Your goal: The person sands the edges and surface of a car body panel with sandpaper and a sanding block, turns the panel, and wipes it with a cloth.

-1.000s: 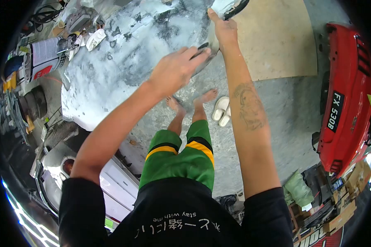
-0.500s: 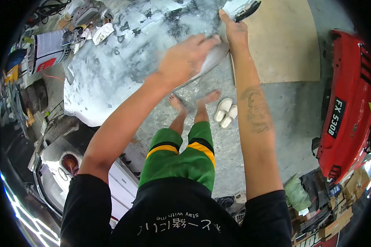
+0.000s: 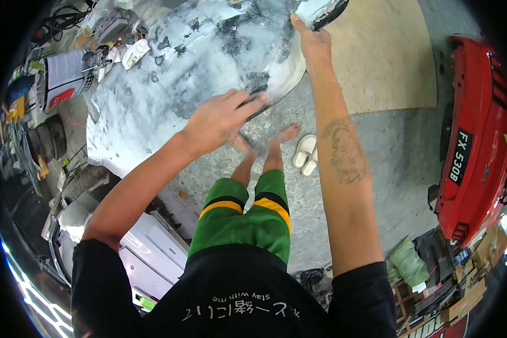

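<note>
A large curved car body panel (image 3: 146, 107), patchy white and grey with dark spots, spreads across the upper left in front of me. My left hand (image 3: 219, 119) is at its near edge, fingers bent over a dark flat piece (image 3: 256, 94) that shows between thumb and fingers. What that piece is, I cannot make out. At the panel's upper right end, my right hand (image 3: 315, 45) grips the edge beside a black-rimmed corner (image 3: 331, 16). Its thumb lies on top; the other fingers are mostly hidden.
A tan board (image 3: 386, 62) lies on the concrete floor at right. White slippers (image 3: 305, 153) sit by my bare feet. A red car bumper (image 3: 473, 141) with a plate stands far right. A tin (image 3: 67, 79) and clutter are at left, cardboard boxes (image 3: 465, 298) at lower right.
My left hand has moved left and toward me along the panel, from near the right hand to the near edge. The right hand keeps its place on the panel, shifting slightly left in view.
</note>
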Demonstrator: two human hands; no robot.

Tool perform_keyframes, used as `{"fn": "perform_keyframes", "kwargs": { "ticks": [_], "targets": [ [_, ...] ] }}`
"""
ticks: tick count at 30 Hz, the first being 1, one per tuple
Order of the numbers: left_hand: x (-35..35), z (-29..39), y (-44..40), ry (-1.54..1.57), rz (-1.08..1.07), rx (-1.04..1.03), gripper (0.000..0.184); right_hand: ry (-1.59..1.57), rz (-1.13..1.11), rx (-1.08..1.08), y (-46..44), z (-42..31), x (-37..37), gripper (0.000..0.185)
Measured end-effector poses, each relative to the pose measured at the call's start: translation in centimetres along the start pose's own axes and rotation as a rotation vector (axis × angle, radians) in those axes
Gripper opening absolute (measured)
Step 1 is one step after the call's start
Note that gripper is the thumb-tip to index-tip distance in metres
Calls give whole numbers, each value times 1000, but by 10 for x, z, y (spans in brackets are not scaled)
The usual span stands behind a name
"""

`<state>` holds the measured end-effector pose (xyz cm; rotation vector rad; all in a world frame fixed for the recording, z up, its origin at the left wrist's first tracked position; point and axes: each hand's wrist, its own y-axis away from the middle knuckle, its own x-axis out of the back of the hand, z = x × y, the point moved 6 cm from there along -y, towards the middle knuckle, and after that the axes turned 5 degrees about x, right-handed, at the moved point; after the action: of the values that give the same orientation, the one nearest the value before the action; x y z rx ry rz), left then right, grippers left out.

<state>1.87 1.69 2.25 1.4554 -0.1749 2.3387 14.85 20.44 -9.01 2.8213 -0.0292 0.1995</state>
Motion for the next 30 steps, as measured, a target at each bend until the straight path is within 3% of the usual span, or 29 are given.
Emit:
{"fn": "perform_keyframes", "kwargs": {
  "ticks": [2,4,7,10,13,15,17,21,24,26,27,29,30],
  "targets": [
    [-5,-4,-12,-14,4,-20,62,-26,-4,38,0,-5,-1,67],
    [2,0,-44,16,200,-81,56,142,9,-149,4,-3,5,65],
    [0,6,-2,23,113,37,53,100,45,-39,0,2,3,63],
    [5,-1,10,63,108,-10,53,21,0,-1,-4,6,-1,63],
    [-1,3,-39,-38,90,-29,61,35,-5,-59,0,4,2,62],
    [4,7,-22,40,223,-52,54,35,18,-34,0,3,3,62],
    [2,4,11,55,99,51,48,48,18,-10,1,0,-1,63],
    [-1,-3,-4,66,104,2,44,57,34,31,2,-14,3,62],
    [8,-11,-46,67,256,-46,42,91,20,-2,8,-13,7,62],
    [31,-37,-38,291,509,103,44,94,70,0,7,-9,6,66],
    [32,-40,-29,292,514,111,44,98,61,1,3,-10,7,66],
    [19,-38,-7,266,301,146,45,201,42,-13,3,-9,7,66],
    [12,-27,0,250,264,48,51,201,38,-20,7,-7,2,66]
  ]
}}
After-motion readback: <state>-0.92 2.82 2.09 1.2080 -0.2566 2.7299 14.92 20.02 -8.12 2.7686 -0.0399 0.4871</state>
